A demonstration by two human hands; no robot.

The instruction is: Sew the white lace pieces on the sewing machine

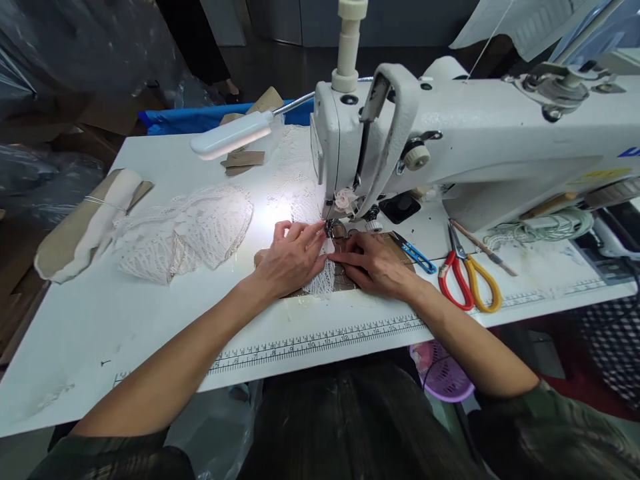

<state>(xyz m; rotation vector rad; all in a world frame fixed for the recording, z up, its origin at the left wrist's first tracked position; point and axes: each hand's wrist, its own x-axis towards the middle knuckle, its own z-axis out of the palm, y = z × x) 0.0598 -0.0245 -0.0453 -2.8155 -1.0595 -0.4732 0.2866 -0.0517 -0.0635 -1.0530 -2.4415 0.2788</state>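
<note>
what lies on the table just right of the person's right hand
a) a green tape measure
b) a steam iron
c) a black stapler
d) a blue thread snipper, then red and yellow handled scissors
d: a blue thread snipper lies just beside the right hand, with the red and yellow handled scissors farther right on the white table.

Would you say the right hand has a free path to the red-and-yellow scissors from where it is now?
Probably yes: the right hand lies on the lace near the scissors, with only the flat blue snips lying beside that path.
</note>
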